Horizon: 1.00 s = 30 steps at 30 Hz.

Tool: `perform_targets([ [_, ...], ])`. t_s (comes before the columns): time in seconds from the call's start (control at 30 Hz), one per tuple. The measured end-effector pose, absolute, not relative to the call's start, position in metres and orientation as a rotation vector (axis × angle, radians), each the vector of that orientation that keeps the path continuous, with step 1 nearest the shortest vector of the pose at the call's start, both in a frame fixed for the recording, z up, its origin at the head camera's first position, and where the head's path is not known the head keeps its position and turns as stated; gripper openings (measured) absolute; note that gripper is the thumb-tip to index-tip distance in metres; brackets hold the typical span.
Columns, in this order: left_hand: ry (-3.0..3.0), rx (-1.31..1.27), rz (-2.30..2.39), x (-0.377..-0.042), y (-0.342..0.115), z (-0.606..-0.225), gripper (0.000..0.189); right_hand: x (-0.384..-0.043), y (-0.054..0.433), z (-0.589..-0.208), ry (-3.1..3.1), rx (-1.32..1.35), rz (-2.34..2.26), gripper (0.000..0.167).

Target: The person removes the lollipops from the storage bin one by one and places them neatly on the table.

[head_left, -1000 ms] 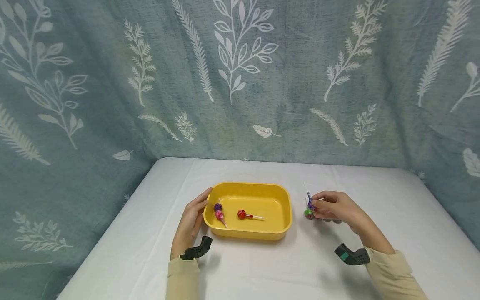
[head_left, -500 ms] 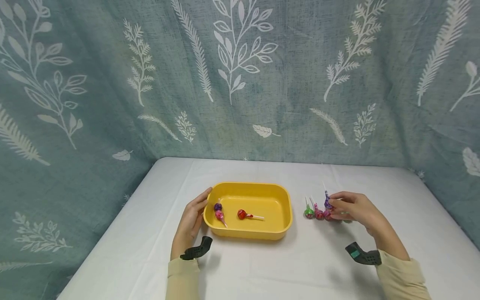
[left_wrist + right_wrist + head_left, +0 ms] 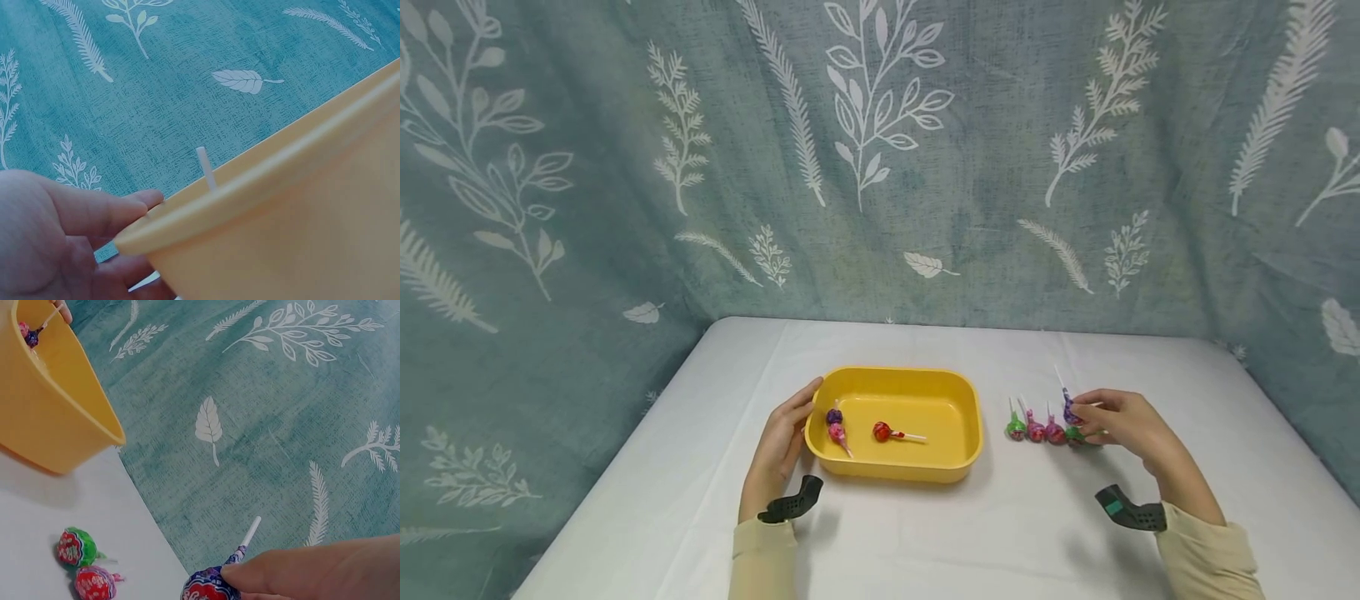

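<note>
My right hand [image 3: 1123, 425] pinches a purple-wrapped lollipop [image 3: 209, 584] by its candy end, its white stick pointing up and away. It is above the right end of a row of lollipops lying on the table: a green one [image 3: 1016, 429], pinkish ones beside it, and another green one [image 3: 1074, 436] partly hidden by the fingers. My left hand [image 3: 779, 446] rests with extended fingers against the left end of a yellow tray [image 3: 891, 472]. Inside that tray lie a purple lollipop [image 3: 834, 415], a pink lollipop [image 3: 837, 434] and a red lollipop [image 3: 882, 432].
A white cloth covers the table [image 3: 925, 542]. Behind it and along the sides hangs a green-blue leaf-patterned curtain [image 3: 970, 208]. Each wrist wears a black camera mount, such as the left mount [image 3: 793, 502].
My right hand has moved right along the row with the purple lollipop, uncovering the green and pinkish lollipops. My left hand and the tray stay in place.
</note>
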<state>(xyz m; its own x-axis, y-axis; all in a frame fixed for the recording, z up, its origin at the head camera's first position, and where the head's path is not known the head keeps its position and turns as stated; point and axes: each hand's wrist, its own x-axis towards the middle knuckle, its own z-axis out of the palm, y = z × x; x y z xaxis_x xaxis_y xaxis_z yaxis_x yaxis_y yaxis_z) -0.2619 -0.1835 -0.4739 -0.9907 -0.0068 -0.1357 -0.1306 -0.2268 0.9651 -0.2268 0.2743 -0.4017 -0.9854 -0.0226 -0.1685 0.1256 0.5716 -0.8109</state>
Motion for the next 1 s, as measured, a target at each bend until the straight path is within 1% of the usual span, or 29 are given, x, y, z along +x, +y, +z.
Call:
perform_targets([
  [0.47,1.912,-0.142,2.376,-0.260,-0.184,-0.474,0.039,-0.226,0.297,-0.406,2.724,0.158,-1.338,0.043],
  [0.8,1.901,-0.148,2.385,-0.259,-0.186,-0.475,0.039,-0.230,0.317,-0.414,2.858,0.369,-1.077,0.041],
  [1.0,1.907,-0.143,2.377,-0.260,-0.186,-0.475,0.039,-0.233,0.323,-0.426,2.843,0.504,-1.042,0.039],
])
